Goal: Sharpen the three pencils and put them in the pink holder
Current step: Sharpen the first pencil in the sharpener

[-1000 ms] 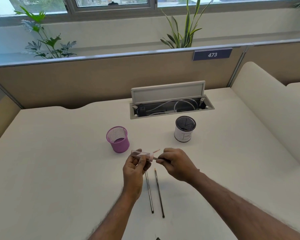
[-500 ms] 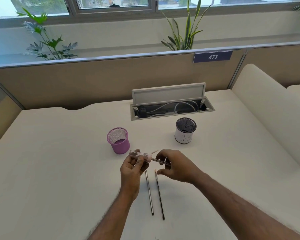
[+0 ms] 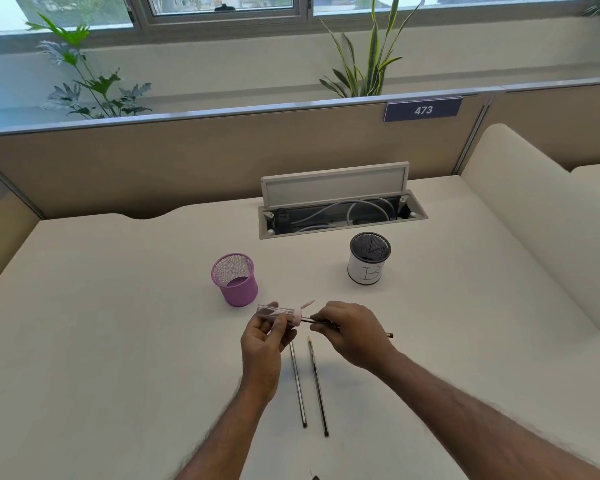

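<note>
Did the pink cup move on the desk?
No. The pink holder sits at the same spot left of the cable hatch.

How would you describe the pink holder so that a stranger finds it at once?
On the cream desk, look in front of the open cable tray. Two mesh cups stand there; the pink holder is the left one, just beyond the left hand. The other cup is black with a white label.
</note>
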A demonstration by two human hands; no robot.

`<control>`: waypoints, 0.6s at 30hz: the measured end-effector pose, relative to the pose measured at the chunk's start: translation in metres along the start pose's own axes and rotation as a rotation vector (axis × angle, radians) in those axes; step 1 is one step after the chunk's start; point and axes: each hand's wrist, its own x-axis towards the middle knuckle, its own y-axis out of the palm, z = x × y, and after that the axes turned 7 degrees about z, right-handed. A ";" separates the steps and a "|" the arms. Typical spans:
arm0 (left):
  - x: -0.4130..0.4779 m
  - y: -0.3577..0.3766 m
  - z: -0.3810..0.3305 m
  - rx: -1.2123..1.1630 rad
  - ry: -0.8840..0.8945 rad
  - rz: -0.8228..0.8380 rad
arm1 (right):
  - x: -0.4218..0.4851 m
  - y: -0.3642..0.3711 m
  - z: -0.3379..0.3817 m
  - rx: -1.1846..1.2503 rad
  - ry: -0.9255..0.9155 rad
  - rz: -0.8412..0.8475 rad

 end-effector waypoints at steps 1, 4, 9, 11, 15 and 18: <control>0.000 0.000 0.000 0.001 0.000 0.003 | 0.000 0.000 0.001 0.011 0.011 0.008; 0.000 -0.001 -0.002 0.008 -0.005 0.024 | 0.002 -0.004 0.002 0.135 0.062 0.108; 0.002 -0.004 -0.005 0.013 -0.009 0.074 | 0.004 -0.013 0.006 0.550 0.245 0.338; 0.003 -0.003 -0.006 0.008 -0.007 0.072 | 0.007 -0.016 0.007 0.590 0.257 0.396; 0.005 -0.002 -0.008 -0.008 0.003 0.030 | 0.010 -0.018 0.007 0.493 0.226 0.364; 0.005 -0.003 -0.005 -0.021 -0.006 0.004 | 0.007 -0.017 0.004 0.447 0.194 0.260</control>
